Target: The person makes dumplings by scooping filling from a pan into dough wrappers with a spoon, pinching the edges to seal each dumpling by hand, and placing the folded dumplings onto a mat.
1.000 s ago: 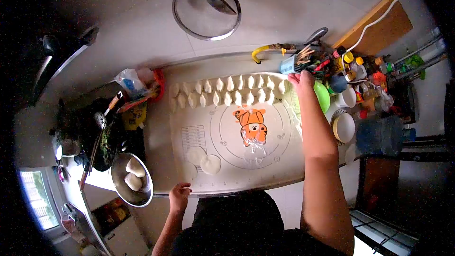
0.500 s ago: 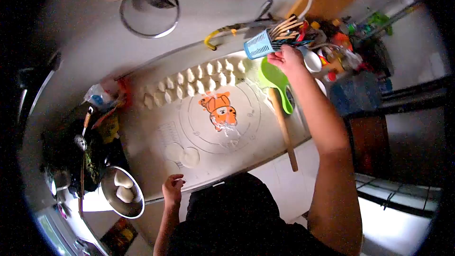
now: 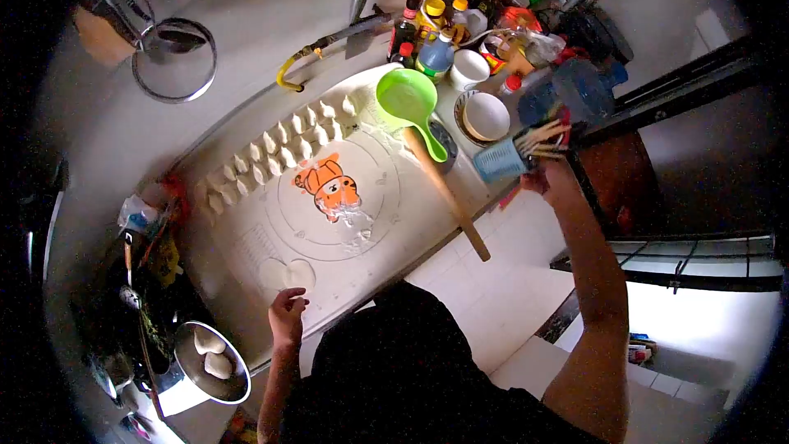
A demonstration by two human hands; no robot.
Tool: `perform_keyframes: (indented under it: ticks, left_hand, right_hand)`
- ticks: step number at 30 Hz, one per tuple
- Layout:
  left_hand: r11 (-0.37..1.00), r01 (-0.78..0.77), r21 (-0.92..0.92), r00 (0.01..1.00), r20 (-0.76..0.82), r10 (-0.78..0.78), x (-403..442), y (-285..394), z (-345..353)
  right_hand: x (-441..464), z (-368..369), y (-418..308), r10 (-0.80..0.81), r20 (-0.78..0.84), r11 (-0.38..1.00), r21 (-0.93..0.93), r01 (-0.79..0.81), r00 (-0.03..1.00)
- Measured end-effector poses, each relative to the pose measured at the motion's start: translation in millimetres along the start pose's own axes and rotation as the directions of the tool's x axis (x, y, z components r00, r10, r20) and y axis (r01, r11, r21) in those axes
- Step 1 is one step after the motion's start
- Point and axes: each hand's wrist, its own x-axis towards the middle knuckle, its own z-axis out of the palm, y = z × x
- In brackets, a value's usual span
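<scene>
Head view: R hand [image 3: 544,177] grasping lt-blue basket [image 3: 497,162], tilted, w/ pale sticks [image 3: 538,145] protruding from its mouth; basket held up nr. white bowl [image 3: 486,117], R of rolling pin [image 3: 448,197]. Contents otherwise blurred. L hand [image 3: 287,316] released, fingers loosely bent, by front edge of mat [image 3: 382,226], nr. dough rounds [image 3: 300,274]. Rolling pin: one end past worktop edge, other end nr. green scoop [image 3: 407,94]. Dumplings [image 3: 283,156] in two rows along back of mat. Metal bowl [image 3: 238,382] at far L contains two dough lumps [image 3: 215,363].
</scene>
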Motion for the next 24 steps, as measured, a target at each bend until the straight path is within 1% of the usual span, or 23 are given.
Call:
perform_keyframes:
  ticks: [1,2,4,5,7,10,12,14,15,17,18,19,20,21,22,23,24]
  left_hand:
    - [0.999,0.003,0.041,1.000,0.007,-0.003,1,4,2]
    - [0.999,0.002,0.045,1.000,0.006,-0.003,1,8,4]
    - [0.995,0.008,0.103,1.000,-0.009,-0.007,-1,16,9]
    - [0.994,0.009,0.107,1.000,-0.015,-0.008,-1,19,12]
    - [0.996,0.031,0.085,0.998,-0.054,-0.026,-2,22,15]
    - [0.994,0.014,0.111,0.998,-0.058,-0.007,-3,25,19]
    - [0.995,0.033,0.097,0.998,-0.054,-0.028,-3,20,22]
    - [0.994,0.040,0.104,0.998,-0.048,-0.035,-4,21,26]
    - [0.994,0.046,0.102,0.997,-0.068,-0.039,-3,22,28]
    - [0.995,0.049,0.092,0.997,-0.058,-0.044,-7,24,27]
    - [0.990,0.080,0.115,0.995,-0.070,-0.073,-5,14,25]
    - [0.976,0.071,0.204,0.995,-0.088,-0.054,-6,12,23]
    - [0.980,0.044,0.194,0.995,-0.097,-0.026,-9,9,20]
    - [0.973,0.067,0.223,0.996,-0.073,-0.052,-7,0,14]
    - [0.971,0.042,0.233,0.997,-0.079,-0.024,-9,-6,9]
    - [0.990,0.087,0.115,0.991,-0.113,-0.074,-9,-14,3]
    - [0.996,0.083,0.013,0.988,-0.133,-0.081,-12,-23,-3]
  right_hand:
    - [6,-9,16,0.012,-0.035,1.000,0.021,-0.011,0.999]
    - [12,-14,30,0.014,-0.034,1.000,0.025,-0.013,0.999]
    - [28,-22,56,0.040,-0.127,0.996,0.084,-0.029,0.991]
    - [41,-26,66,0.043,-0.120,0.996,0.086,-0.033,0.992]
    - [66,-35,81,-0.018,-0.079,0.999,-0.029,0.016,0.997]
    - [85,-39,75,0.004,-0.056,1.000,0.008,-0.003,0.998]
    - [86,-37,63,0.015,-0.053,1.000,0.022,-0.014,0.998]
    - [91,-23,49,-0.106,-0.048,0.989,0.097,0.110,0.993]
    - [139,-58,70,-0.005,-0.036,1.000,0.017,0.005,0.999]
    - [147,-69,78,-0.008,-0.022,1.000,0.012,0.009,1.000]
    - [140,-70,80,-0.006,0.001,1.000,0.020,0.006,1.000]
    - [136,-75,82,0.002,0.027,0.999,0.032,-0.003,1.000]
    - [133,-83,84,0.011,0.053,0.999,0.048,-0.014,0.999]
    - [131,-91,85,0.017,0.082,0.998,0.056,-0.022,0.996]
    - [132,-99,86,0.022,0.114,0.997,0.064,-0.029,0.993]
    - [130,-100,87,0.021,0.130,0.998,0.056,-0.028,0.991]
    - [129,-101,90,0.017,0.116,0.999,0.030,-0.021,0.993]
